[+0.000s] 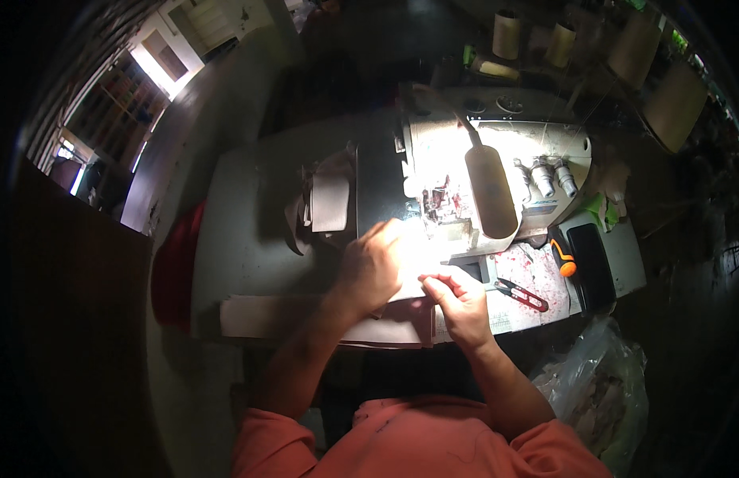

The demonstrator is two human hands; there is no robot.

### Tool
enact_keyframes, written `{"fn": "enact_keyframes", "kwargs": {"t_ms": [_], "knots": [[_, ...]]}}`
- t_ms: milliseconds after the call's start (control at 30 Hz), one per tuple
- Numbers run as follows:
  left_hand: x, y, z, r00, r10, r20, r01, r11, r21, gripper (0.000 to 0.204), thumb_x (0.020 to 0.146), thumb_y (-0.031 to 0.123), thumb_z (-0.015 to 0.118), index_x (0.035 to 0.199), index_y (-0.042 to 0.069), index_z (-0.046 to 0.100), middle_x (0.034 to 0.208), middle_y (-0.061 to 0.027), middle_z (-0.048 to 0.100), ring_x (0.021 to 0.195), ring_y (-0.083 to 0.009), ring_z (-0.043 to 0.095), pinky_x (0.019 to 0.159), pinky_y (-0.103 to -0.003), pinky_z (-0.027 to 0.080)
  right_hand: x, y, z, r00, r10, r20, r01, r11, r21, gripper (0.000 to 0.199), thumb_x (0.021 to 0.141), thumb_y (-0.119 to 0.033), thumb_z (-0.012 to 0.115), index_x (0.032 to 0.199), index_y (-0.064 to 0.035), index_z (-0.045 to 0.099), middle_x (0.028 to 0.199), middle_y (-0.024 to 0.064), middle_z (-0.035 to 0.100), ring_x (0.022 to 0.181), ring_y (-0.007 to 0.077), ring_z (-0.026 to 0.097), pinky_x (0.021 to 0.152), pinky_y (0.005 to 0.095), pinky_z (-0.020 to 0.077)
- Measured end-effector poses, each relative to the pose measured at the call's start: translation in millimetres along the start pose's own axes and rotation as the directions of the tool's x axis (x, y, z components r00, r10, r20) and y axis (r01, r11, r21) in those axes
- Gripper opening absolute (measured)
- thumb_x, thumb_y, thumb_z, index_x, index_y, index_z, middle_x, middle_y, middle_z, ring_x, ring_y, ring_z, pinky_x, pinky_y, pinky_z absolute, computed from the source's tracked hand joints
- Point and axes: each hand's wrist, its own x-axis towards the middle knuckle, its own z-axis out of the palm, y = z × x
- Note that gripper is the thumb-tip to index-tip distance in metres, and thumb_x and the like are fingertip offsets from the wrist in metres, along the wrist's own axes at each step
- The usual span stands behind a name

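My left hand [373,269] reaches in front of the sewing machine [529,183], back up and fingers pointing into the lamp's glare. Its fingertips are washed out, so their grip is hidden. To its right, my right hand [463,304] is closed, thumb and forefinger pinched together at the edge of the bright patch. What lies between them is lost in the glare; it looks pale, perhaps cloth. Below my left wrist, flat pale pinkish fabric pieces [262,317] lie along the table's front edge. Beyond my left hand sits a folded stack of similar fabric [331,199].
An oblong lamp [491,191] hangs over the machine. Red-handled thread snips [525,295], an orange-and-black tool [564,259] and a black phone [590,267] lie to the right. A clear plastic bag [605,390] hangs below. Thread cones [507,34] stand behind.
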Motion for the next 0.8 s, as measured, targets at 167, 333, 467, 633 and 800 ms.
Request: {"fn": "enact_keyframes", "kwargs": {"t_ms": [167,333,467,633,800], "knots": [[13.9,-13.5,2.4,0.998,-0.015,-0.061,0.006,0.988,-0.153,0.013,0.068,0.007,0.052,0.081,0.005,0.053,0.08,-0.0106,0.05,0.073,-0.025,0.052,0.064,-0.033,0.044,11.9,-12.0,3.3,0.998,0.062,-0.005,-0.062,0.997,0.038,0.019,0.081,-0.003,0.049,0.098,0.0052,0.052,0.087,0.0105,0.058,0.064,0.0163,0.059,0.057,0.023,0.0477],[4.3,-4.9,6.1,0.961,0.162,-0.223,-0.131,0.981,0.146,0.019,0.063,0.004,0.052,0.081,-0.002,0.053,0.084,-0.0156,0.053,0.08,-0.0299,0.052,0.07,-0.037,0.043,16.1,-10.2,4.9,0.998,0.062,-0.024,-0.061,0.997,0.055,0.019,0.082,-0.003,0.047,0.099,0.0054,0.052,0.082,0.0118,0.058,0.066,0.0153,0.058,0.058,0.0229,0.0477],[4.9,-20.6,15.4,0.969,0.112,-0.219,-0.118,0.993,-0.012,0.015,0.065,0.0,0.053,0.079,-0.003,0.053,0.078,-0.0169,0.052,0.077,-0.0311,0.053,0.069,-0.038,0.043,18.0,-8.8,3.8,0.995,0.097,-0.031,-0.095,0.994,0.06,0.019,0.084,-0.004,0.045,0.1,0.0047,0.051,0.077,0.0124,0.059,0.066,0.0148,0.058,0.059,0.0237,0.0477],[30.9,-56.3,15.9,0.99,0.122,-0.069,-0.111,0.982,0.154,0.015,0.072,0.011,0.052,0.084,0.002,0.055,0.075,-0.0144,0.055,0.067,-0.0293,0.055,0.058,-0.036,0.045,-0.3,-9.5,-10.5,0.998,0.049,-0.025,-0.047,0.997,0.061,0.02,0.085,-0.008,0.044,0.101,0.0019,0.05,0.078,0.01,0.06,0.064,0.0113,0.056,0.058,0.0212,0.0451],[52.7,-90.0,9.0,0.946,-0.324,0.02,0.27,0.82,0.504,0.023,0.08,0.025,0.047,0.097,0.011,0.054,0.081,-0.0144,0.058,0.064,-0.0307,0.056,0.055,-0.038,0.045,-22.3,-5.6,-22.2,0.998,-0.016,-0.056,0.015,1.0,-0.003,0.018,0.085,-0.007,0.043,0.099,0.0025,0.049,0.077,0.0125,0.059,0.064,0.013,0.057,0.059,0.0219,0.0455]]}}
